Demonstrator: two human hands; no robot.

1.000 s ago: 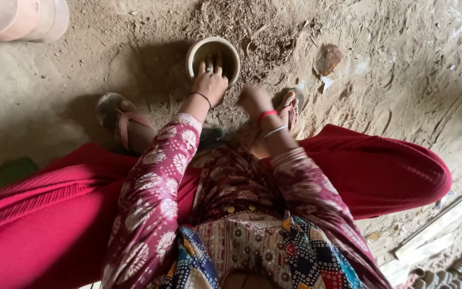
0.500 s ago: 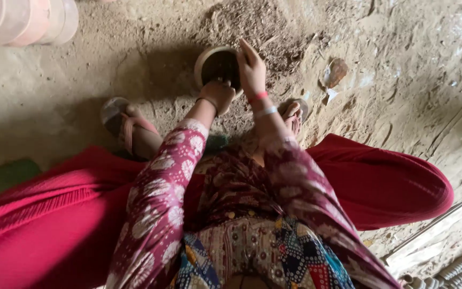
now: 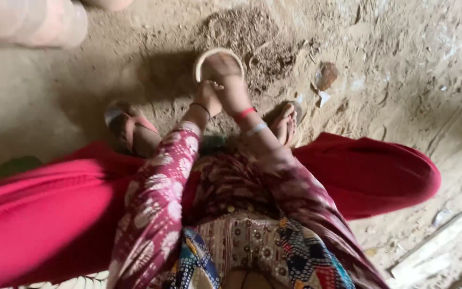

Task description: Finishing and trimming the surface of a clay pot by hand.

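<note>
A small round clay bowl (image 3: 205, 60) with a pale rim stands on the dirt ground in front of my feet. My left hand (image 3: 208, 97), a dark bangle at its wrist, grips the bowl's near rim. My right hand (image 3: 226, 72), with red and pale bangles at the wrist, lies flat inside the bowl and covers most of its mouth. The picture is blurred, so the fingers are hard to make out. Both arms wear patterned pink sleeves, and I squat over red trousers.
Pale clay pots (image 3: 28, 24) lie at the top left. My sandalled feet (image 3: 130, 127) (image 3: 285, 121) flank the bowl. A mound of loose earth (image 3: 258, 32) sits behind it, a brown shard (image 3: 326, 75) to its right, and a pale plank (image 3: 434, 254) at the lower right.
My right hand came up from beside my right foot, reached over the bowl and has settled down into it. My left hand has stayed at the near rim.
</note>
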